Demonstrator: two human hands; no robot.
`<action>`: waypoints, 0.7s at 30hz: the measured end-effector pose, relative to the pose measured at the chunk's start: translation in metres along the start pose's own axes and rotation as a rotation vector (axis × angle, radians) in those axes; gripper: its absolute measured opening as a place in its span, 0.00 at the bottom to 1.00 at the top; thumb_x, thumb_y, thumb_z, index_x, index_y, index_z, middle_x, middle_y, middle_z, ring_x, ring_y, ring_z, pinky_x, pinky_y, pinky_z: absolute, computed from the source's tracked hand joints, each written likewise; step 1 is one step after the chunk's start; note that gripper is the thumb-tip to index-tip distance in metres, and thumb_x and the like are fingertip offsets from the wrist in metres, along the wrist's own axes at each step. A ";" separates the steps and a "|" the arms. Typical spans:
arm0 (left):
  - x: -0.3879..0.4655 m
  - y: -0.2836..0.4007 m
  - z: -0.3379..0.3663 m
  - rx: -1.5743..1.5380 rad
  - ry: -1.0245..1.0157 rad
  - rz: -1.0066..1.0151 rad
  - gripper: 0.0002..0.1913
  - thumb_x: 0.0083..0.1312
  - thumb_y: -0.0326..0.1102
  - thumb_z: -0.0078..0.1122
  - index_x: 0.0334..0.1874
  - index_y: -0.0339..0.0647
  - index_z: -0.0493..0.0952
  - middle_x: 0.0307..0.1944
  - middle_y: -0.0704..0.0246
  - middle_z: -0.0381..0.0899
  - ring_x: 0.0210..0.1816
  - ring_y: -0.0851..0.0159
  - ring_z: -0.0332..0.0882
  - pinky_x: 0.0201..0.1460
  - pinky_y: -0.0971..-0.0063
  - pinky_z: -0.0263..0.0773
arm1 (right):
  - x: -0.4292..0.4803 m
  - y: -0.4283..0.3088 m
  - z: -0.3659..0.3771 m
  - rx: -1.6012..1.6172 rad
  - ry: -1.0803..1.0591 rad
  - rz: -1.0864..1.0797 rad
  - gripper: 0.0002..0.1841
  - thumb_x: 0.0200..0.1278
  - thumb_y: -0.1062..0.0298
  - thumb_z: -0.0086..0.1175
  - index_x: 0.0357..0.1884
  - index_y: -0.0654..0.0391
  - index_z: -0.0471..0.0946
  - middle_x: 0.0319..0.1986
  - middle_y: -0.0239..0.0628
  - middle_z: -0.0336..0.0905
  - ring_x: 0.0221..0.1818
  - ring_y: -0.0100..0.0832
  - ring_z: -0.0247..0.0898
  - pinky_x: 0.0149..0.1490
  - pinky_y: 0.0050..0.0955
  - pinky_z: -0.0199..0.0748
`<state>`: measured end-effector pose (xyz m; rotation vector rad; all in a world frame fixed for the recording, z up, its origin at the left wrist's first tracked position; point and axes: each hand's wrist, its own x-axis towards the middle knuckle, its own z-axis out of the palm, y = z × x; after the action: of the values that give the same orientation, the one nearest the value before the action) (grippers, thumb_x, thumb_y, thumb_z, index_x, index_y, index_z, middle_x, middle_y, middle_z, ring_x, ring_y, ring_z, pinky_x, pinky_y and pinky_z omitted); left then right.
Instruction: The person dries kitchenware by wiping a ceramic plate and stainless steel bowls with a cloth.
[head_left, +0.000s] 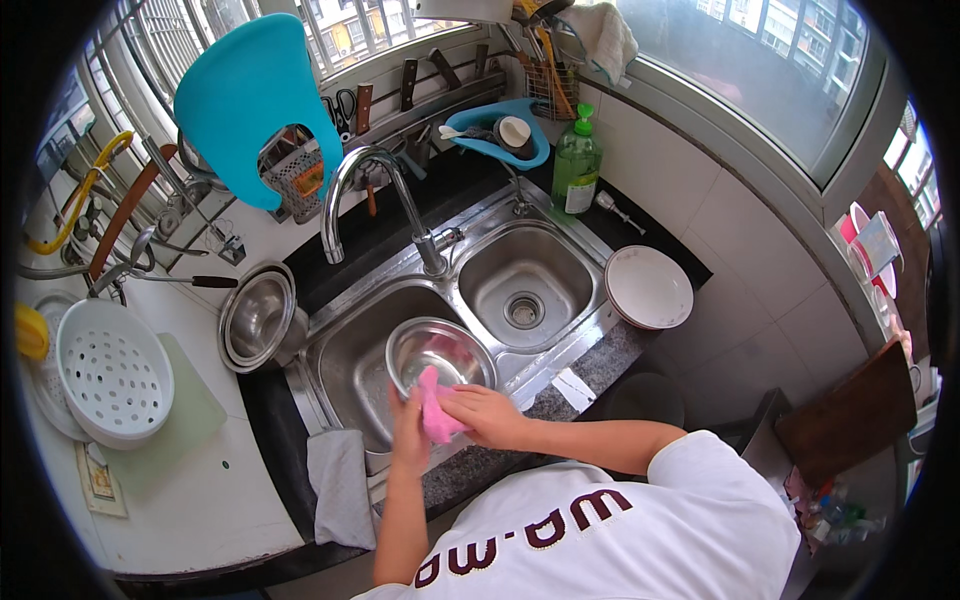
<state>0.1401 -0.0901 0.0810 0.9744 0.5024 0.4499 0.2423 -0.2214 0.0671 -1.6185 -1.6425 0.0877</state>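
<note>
Over the left basin (352, 375) of a steel double sink, a stainless steel bowl (442, 345) is tilted with its inside facing up. My left hand (409, 427) grips the bowl's near rim from the left. A pink cloth (436, 409) is bunched in my right hand (484, 412), folded over that same rim. The cloth hides part of the rim and some of my fingers. Above the bowl, the chrome faucet (375, 161) arches over the left basin, and no running water shows.
Nested steel bowls (259, 319) stand left of the sink. White plates (649, 287) are stacked at its right. A green soap bottle (577, 169) and a blue corner tray (499, 135) are behind. A grey cloth (341, 487) drapes over the front edge. Knives (409, 84) hang at the back.
</note>
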 end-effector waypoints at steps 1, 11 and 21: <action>-0.002 -0.006 0.002 0.001 0.001 0.002 0.29 0.69 0.41 0.48 0.69 0.44 0.51 0.61 0.65 0.63 0.59 0.64 0.66 0.61 0.70 0.62 | 0.005 -0.007 0.002 0.066 0.068 0.094 0.32 0.39 0.78 0.57 0.55 0.59 0.68 0.54 0.46 0.70 0.57 0.45 0.66 0.65 0.40 0.60; 0.005 0.002 -0.014 0.091 0.069 -0.104 0.30 0.68 0.39 0.52 0.69 0.48 0.53 0.54 0.67 0.68 0.54 0.69 0.69 0.53 0.72 0.70 | -0.034 0.047 0.006 -0.075 -0.130 -0.103 0.32 0.40 0.76 0.57 0.56 0.57 0.69 0.50 0.45 0.74 0.59 0.39 0.66 0.66 0.41 0.57; 0.006 0.017 -0.011 0.221 0.064 -0.001 0.27 0.64 0.28 0.52 0.66 0.37 0.60 0.57 0.64 0.69 0.54 0.67 0.70 0.57 0.77 0.65 | -0.034 0.045 -0.004 -0.167 -0.075 -0.215 0.31 0.38 0.75 0.59 0.53 0.58 0.71 0.52 0.42 0.72 0.59 0.39 0.65 0.69 0.40 0.53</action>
<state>0.1364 -0.0708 0.0890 1.1750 0.6196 0.4321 0.2757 -0.2449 0.0276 -1.5650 -1.9149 -0.1026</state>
